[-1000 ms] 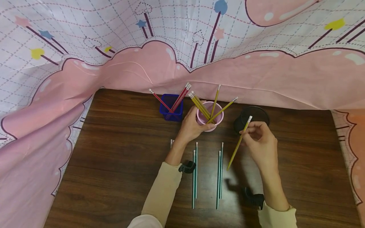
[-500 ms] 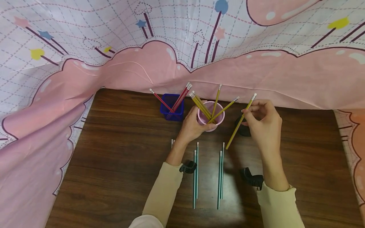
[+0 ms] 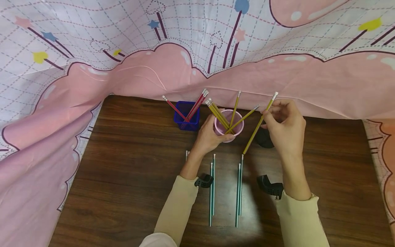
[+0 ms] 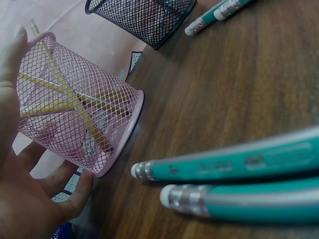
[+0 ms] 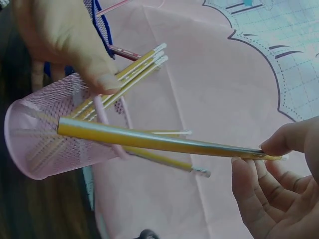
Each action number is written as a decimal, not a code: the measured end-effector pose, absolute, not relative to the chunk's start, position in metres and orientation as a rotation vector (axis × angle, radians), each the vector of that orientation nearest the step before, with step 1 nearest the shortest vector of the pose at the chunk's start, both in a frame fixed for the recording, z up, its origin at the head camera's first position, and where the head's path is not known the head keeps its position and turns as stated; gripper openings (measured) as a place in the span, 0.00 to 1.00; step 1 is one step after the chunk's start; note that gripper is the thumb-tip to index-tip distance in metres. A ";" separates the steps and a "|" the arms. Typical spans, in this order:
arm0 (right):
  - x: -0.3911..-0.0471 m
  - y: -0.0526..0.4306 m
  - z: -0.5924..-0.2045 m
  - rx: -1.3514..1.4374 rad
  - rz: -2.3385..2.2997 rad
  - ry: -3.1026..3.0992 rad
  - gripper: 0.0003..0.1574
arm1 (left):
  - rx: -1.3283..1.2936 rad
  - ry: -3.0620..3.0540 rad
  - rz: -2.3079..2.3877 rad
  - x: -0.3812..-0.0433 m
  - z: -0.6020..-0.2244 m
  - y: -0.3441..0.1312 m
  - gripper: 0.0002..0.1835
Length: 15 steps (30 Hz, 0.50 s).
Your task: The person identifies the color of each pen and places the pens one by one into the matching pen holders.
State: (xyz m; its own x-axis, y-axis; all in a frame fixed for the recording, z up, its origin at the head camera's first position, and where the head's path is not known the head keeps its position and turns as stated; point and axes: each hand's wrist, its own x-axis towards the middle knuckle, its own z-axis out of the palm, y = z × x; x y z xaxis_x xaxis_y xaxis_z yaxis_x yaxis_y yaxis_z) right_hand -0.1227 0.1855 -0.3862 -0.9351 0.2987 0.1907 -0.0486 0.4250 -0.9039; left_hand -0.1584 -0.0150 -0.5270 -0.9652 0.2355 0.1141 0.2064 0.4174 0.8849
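My left hand [image 3: 207, 137] grips the pink mesh pencil cup [image 4: 112, 84] from its left side, thumb at the near rim. Several yellow pencils [image 3: 219, 116] lean inside it, eraser ends up. My right hand [image 3: 286, 128] pinches another yellow pencil [image 3: 254, 135] close to its eraser end, between thumb and fingers. That pencil slants down to the left, its unsharpened end lowest, just right of the pink cup in the head view. From the right wrist view it overlaps the cup's wall. The black mesh cup [image 4: 144, 17] is mostly hidden behind my right hand in the head view.
A blue square mesh holder [image 3: 190, 127] with red pencils [image 3: 195, 108] stands left of the pink cup. Two pairs of green pencils, one at the middle [image 3: 212, 195] and one further right [image 3: 238, 195], lie on the wooden table [image 3: 123, 171]. A patterned cloth [image 3: 139, 79] hangs behind.
My right hand has moved up and away from me with the yellow pencil, now covering more of the black cup. The left hand stays on the pink cup.
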 end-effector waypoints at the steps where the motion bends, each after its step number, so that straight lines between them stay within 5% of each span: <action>1: -0.124 0.184 -0.384 -0.206 1.509 -2.356 0.13 | 0.409 2.624 1.625 -0.159 -0.527 -0.015 0.51; 15: -0.146 0.166 -0.368 -0.112 1.550 -2.302 0.13 | 0.416 2.610 1.612 -0.157 -0.527 -0.018 0.51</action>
State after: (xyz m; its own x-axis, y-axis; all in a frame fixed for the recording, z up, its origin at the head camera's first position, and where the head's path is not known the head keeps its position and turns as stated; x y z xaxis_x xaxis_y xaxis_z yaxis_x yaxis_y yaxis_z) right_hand -0.1462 0.1660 -0.3682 -0.9312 0.2637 0.2518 -0.1341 0.3944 -0.9091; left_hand -0.1575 -0.0180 -0.5270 -0.9629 0.2502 0.1012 0.2026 0.4219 0.8837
